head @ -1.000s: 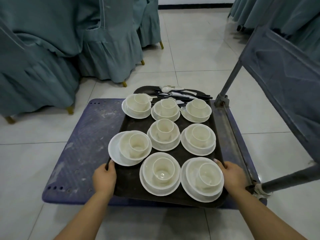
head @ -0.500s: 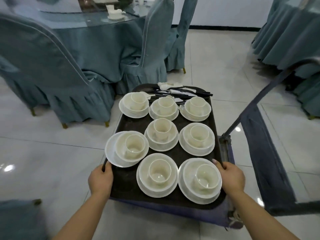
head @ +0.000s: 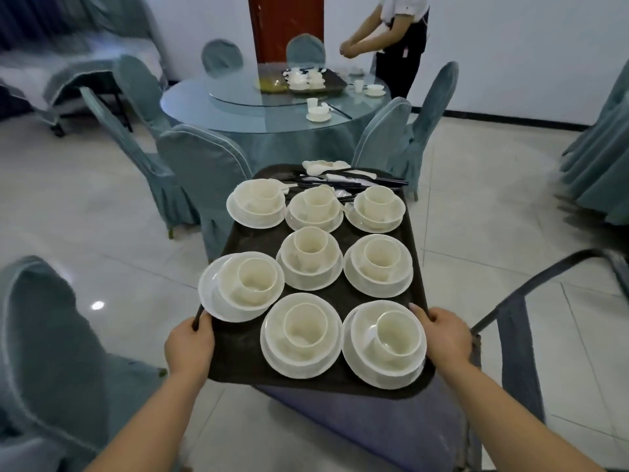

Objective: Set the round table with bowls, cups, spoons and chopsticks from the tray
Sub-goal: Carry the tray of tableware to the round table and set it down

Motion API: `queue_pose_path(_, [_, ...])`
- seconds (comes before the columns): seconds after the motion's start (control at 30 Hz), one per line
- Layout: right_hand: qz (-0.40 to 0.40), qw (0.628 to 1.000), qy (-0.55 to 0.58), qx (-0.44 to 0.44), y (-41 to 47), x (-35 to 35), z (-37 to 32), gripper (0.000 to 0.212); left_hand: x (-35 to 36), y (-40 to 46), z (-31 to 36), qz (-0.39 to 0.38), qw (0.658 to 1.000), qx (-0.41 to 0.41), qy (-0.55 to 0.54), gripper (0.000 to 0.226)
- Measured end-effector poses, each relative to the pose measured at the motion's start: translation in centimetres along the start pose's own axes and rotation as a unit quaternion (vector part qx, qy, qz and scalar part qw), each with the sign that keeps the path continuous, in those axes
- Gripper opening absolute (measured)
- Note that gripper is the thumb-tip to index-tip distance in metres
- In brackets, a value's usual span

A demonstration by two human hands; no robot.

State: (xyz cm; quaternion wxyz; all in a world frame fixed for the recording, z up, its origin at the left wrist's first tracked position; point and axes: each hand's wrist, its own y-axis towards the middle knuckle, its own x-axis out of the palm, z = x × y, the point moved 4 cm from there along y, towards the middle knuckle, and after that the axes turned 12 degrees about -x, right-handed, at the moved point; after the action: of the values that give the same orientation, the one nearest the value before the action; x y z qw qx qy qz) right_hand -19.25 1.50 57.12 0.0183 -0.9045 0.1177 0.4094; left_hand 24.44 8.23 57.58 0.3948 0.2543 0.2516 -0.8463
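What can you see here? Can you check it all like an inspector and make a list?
Surface: dark tray, carried above a cart.
Job's things: eight cup-in-bowl sets on saucers; spoons and chopsticks at the far end.
Clutter: nothing seen.
Hands: left hand and right hand grip the tray's edges.
Cables: nothing seen.
Surroundings: round table ahead, partly set; covered chairs; another person.

From my feed, the fingers of both hands disappear under the tray (head: 245,366) edges. Spoons (head: 325,166) and chopsticks (head: 374,180) blur together at its far end. A second person (head: 401,39) beside the tabletop (head: 238,112) is cut off at the top edge.
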Motion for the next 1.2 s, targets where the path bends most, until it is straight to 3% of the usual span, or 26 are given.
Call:
queue_pose_path(0.27, [-0.034, 0.996, 0.014, -0.087, -1.0, -1.3, -9.7, 0.058, -11.2, -2.7, -1.0, 0.066, 0.996, -0.041, -0.052, 0.050])
queue_pose_path(0.5, [-0.097, 0.980, 0.060, -0.161, -3.7, 1.7, -17.1, 0.059, -20.4, -5.3, -5.3, 0.146, 0.978, -0.110, -0.098, 0.042])
queue_pose_path(0.83, [-0.198, 0.937, 0.065, -0.281, -11.6, 9.6, -29.5, 0.055, -33.1, -7.3, -15.3, 0.254, 0.945, -0.184, -0.096, 0.049])
queue_pose_path(1.2, [-0.270, 0.889, 0.075, -0.362, -26.6, 21.0, -42.4, 0.059, -47.7, -8.6, -28.9, 0.374, 0.885, -0.265, -0.083, 0.054])
